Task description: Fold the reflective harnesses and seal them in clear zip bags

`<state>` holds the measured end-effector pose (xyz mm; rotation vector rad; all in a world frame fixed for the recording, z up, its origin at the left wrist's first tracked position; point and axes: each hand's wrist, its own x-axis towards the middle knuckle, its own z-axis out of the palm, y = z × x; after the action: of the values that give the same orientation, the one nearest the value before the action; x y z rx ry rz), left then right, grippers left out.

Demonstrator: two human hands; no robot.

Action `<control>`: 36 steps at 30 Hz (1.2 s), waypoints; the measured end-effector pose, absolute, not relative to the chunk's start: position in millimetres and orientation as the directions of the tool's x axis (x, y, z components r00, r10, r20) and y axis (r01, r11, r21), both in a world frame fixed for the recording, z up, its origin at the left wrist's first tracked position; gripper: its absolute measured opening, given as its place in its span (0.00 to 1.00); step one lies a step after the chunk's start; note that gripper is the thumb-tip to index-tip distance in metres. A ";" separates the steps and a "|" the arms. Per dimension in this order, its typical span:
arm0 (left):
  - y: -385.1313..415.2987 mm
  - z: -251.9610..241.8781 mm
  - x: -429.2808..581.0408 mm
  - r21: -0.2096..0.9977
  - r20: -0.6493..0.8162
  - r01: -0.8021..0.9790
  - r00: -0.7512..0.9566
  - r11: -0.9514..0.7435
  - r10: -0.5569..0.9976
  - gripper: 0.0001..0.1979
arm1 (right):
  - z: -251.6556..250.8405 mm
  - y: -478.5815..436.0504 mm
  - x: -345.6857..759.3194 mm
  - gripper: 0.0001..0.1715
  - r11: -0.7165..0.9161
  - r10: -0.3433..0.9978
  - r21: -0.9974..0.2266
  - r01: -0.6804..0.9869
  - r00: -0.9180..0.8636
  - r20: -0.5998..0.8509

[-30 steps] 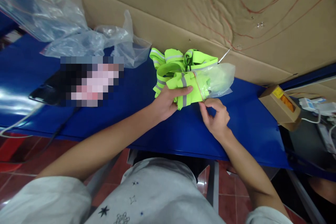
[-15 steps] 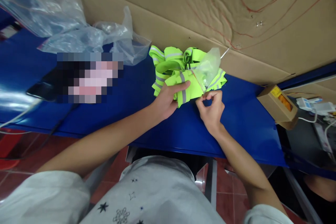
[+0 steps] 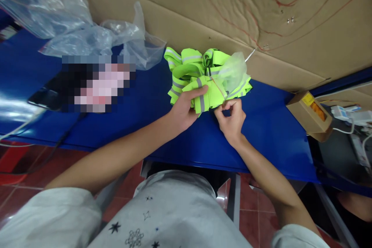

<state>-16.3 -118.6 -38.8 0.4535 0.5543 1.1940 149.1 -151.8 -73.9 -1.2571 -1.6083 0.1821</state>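
A folded neon-yellow reflective vest (image 3: 207, 95) with grey stripes lies on the blue table (image 3: 261, 131). My left hand (image 3: 183, 110) grips its near left end, thumb across the top. A clear plastic bag (image 3: 234, 73) with a red edge is partly pulled over the vest's right end. My right hand (image 3: 231, 118) pinches the bag's mouth at the vest's lower right corner. More neon-yellow vests (image 3: 186, 66) are piled just behind, against the cardboard.
A big cardboard sheet (image 3: 261, 11) stands along the table's far side. Crumpled clear plastic bags (image 3: 87, 35) lie at the far left, with a dark phone (image 3: 43, 99) and cable by a blurred patch. A small brown box (image 3: 309, 114) and white chargers (image 3: 353, 116) sit at the right.
The plastic bag has come up and over the vest's right end, no longer spread flat to the right. My right hand moved slightly left and up along the bag's mouth. My left hand kept its grip.
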 end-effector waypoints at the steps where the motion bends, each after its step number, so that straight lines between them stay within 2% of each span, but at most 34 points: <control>1: -118.1 -38.8 -16.3 0.596 -0.172 -0.741 0.261 0.311 0.950 0.27 | -74.0 -152.5 147.6 0.12 0.441 0.782 -0.646 0.623 0.087 0.617; 5: -122.5 -37.9 -12.0 0.608 -0.141 -0.749 0.227 0.265 0.964 0.28 | -73.4 -158.1 139.9 0.14 0.438 0.790 -0.678 0.591 0.106 0.603; 11: -132.5 -45.9 -3.2 0.733 0.012 -0.678 0.104 0.062 0.995 0.31 | -70.8 -168.6 135.1 0.13 0.437 0.794 -0.682 0.586 0.105 0.599; 17: -129.2 -43.9 -12.8 0.776 0.053 -0.627 0.185 0.076 0.981 0.33 | -55.3 -170.3 145.1 0.14 0.596 0.751 -0.597 0.537 -0.111 0.650; 19: -129.8 -42.3 -16.6 0.827 0.082 -0.560 0.213 0.052 0.974 0.36 | -49.6 -170.6 151.2 0.15 0.630 0.723 -0.560 0.539 -0.141 0.677; 21: -131.0 -42.4 -19.9 0.890 0.163 -0.454 0.237 -0.039 0.958 0.38 | -46.4 -171.1 156.0 0.14 0.607 0.717 -0.548 0.576 -0.099 0.690; 24: -130.9 -45.5 -23.4 0.932 0.295 -0.286 0.248 -0.221 0.923 0.35 | -45.9 -170.9 159.8 0.14 0.525 0.754 -0.577 0.626 -0.027 0.656; 28: -126.8 -51.0 -25.0 0.921 0.387 -0.146 0.247 -0.361 0.888 0.28 | -45.4 -169.2 160.6 0.04 0.490 0.784 -0.606 0.627 -0.013 0.620; 30: -125.5 -52.9 -24.5 0.899 0.435 -0.080 0.263 -0.430 0.861 0.24 | -44.4 -169.7 160.1 0.01 0.513 0.753 -0.563 0.648 -0.025 0.658; 32: -125.8 -54.3 -23.3 0.874 0.469 -0.011 0.278 -0.486 0.838 0.22 | -44.0 -171.5 159.3 0.04 0.561 0.689 -0.463 0.686 -0.077 0.720; 36: -129.0 -58.1 -21.2 0.823 0.488 0.155 0.299 -0.547 0.820 0.30 | -44.8 -176.8 155.6 0.06 0.660 0.603 -0.295 0.691 -0.252 0.757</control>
<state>-21.2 -129.0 -58.1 1.9023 0.8682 1.2734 155.6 -176.8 -44.8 -1.0109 -1.9494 -0.1207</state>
